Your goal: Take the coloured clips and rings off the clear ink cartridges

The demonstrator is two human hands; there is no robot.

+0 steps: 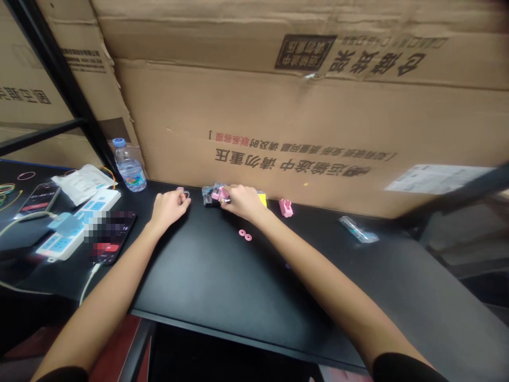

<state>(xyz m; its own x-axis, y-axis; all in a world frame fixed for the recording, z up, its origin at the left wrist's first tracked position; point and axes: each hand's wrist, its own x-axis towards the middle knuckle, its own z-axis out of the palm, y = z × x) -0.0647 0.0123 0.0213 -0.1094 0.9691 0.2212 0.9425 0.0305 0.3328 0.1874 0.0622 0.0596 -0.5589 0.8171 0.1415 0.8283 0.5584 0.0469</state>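
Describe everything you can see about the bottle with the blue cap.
The bottle looks like thin, clear plastic, narrowing to a closed blue cap. Low on its body is a blue label with green and reddish patches. It stands upright on the black table, before the cardboard; whether they touch is unclear. No one is holding it.

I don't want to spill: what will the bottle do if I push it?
The bottle might tip if pushed near its cap, because it's taller than it is wide. Its clear sides look like thin plastic, so they may squash a bit. Lying down, its round body could roll.
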